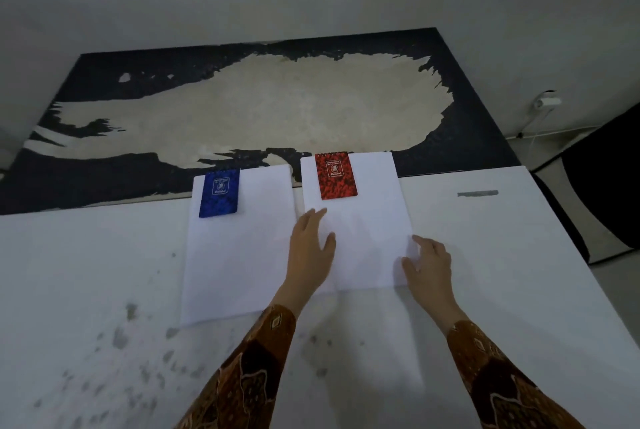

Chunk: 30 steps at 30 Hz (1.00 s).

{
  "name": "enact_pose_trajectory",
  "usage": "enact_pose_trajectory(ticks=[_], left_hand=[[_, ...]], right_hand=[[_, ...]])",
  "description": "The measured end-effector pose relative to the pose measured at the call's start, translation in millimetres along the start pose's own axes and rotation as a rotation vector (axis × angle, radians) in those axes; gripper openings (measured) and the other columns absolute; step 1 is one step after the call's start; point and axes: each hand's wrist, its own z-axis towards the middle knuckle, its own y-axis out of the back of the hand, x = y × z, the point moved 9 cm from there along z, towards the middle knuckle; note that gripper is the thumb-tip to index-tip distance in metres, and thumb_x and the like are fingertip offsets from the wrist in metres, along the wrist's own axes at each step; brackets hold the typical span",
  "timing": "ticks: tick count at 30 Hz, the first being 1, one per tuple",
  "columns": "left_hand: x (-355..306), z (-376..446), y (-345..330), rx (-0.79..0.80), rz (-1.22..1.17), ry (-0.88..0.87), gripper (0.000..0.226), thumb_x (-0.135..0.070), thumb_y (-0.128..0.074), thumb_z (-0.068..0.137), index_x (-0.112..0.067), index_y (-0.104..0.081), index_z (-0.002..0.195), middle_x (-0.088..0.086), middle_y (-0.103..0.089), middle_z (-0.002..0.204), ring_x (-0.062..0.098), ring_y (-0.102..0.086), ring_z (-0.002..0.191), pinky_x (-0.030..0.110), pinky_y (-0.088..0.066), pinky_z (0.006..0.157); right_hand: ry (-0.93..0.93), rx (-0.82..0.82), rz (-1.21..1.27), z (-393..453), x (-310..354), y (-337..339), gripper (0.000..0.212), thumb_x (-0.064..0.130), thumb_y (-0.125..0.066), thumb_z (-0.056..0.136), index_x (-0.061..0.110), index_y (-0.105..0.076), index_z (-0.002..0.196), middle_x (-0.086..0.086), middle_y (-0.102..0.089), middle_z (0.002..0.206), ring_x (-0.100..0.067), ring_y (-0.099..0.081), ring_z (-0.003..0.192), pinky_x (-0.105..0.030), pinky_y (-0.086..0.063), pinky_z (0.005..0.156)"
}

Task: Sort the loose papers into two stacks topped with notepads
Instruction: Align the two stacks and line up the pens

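Right paper stack (pixel 360 221) between both hands

Left paper stack (pixel 239 255) & right paper stack (pixel 360 231): plain white paper, matt, smooth. Blue notepad (pixel 219 192) & red notepad (pixel 334 176): mottled card covers w/ slight sheen, wire spiral along top edges. Counter (pixel 485 255): white, matt, w/ grey smudges lower left of frame. Rug (pixel 242 110) behind: dark & cream, rough nap. Sleeves (pixel 256 369): patterned brown cloth. Tape strip (pixel 478 193), upper right: grey, dull.
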Motion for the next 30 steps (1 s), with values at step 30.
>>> enact_pose_trajectory(ticks=[30], left_hand=[[24.0,-343.2,-82.8,0.146,0.200,0.440,0.009,-0.018,-0.055,0.086,-0.010,-0.056,0.090,0.008,-0.063,0.092,0.022,-0.060,0.079,0.029,-0.048,0.063]], right_hand=[[0.028,0.448,0.004,-267.8,-78.6,-21.4,0.008,0.015,-0.062,0.083,0.009,-0.057,0.085,-0.002,-0.058,0.077,-0.013,-0.052,0.067,-0.023,-0.043,0.060]])
